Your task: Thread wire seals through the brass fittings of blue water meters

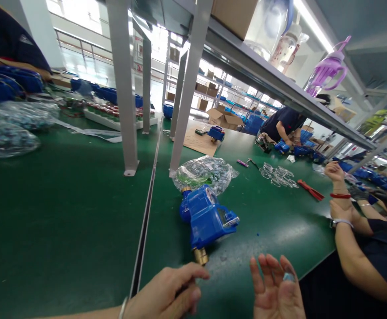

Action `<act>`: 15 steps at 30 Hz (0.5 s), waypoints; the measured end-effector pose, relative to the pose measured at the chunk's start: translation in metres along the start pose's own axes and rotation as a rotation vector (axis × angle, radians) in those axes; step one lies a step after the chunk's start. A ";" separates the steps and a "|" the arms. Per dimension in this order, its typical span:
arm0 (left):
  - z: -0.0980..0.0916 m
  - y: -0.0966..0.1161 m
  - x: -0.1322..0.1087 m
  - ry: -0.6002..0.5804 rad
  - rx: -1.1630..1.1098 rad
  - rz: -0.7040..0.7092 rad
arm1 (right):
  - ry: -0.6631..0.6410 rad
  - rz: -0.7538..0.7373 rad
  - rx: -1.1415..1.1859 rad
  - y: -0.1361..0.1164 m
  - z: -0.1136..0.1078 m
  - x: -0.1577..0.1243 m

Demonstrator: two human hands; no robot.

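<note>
Here we see a blue water meter (208, 217) that lies on the green table (63, 212), near the front edge and just in front of a clear plastic bag (205, 173) full of small parts. The meter has a brass fitting at each end; the near brass end (200, 256) points toward us. Our left hand (166, 292) is at the bottom of the view, with the fingers curled and the thumb and forefinger reaching to this brass end. The fingertips are at the fitting, but we cannot tell if they really pinch it or only touch it. Our right hand (276, 288) is beside it, to the right, with the palm turned up and the fingers spread and empty. A small light blue patch is on one fingertip.

Further on the table we see some clear round pieces (278, 175) spread out, and a red tool (310, 189) next to them. A grey metal post (188, 84) stands behind the bag and holds a shelf (279, 84) above, where a purple bottle (328, 68) stands. At the right side, the forearms of another person (349, 239) rest at the table edge, with a red bracelet on one wrist. One more person (284, 124) in dark clothes works far behind.
</note>
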State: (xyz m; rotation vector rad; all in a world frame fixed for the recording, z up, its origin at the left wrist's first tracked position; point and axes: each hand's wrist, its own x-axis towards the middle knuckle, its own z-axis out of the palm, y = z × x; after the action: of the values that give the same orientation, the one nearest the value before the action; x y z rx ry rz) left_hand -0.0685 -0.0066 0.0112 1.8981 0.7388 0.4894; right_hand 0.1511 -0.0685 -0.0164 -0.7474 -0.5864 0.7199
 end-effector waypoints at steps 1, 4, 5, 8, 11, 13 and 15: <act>-0.001 -0.001 -0.001 -0.020 0.030 -0.036 | 0.001 -0.003 -0.025 0.001 0.002 0.000; -0.006 -0.005 -0.004 0.008 0.043 -0.086 | 0.001 -0.048 -0.090 0.009 -0.005 0.005; -0.007 -0.007 -0.006 0.031 0.039 -0.098 | -0.007 -0.069 -0.099 0.013 -0.010 0.008; -0.008 -0.012 -0.007 0.070 0.040 -0.086 | -0.049 -0.136 -0.101 0.021 -0.026 0.019; -0.007 -0.012 -0.004 0.054 -0.061 -0.064 | -0.077 -0.173 -0.088 0.023 -0.031 0.026; -0.007 -0.011 0.001 0.071 -0.150 -0.076 | -0.072 -0.178 -0.075 0.022 -0.026 0.026; -0.008 -0.010 0.004 0.091 -0.191 -0.088 | -0.034 -0.177 -0.068 0.022 -0.018 0.023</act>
State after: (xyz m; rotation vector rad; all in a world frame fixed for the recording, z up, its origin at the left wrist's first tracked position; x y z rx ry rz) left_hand -0.0738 0.0047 0.0056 1.6679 0.8025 0.5733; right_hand 0.1702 -0.0471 -0.0391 -0.7371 -0.7013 0.5523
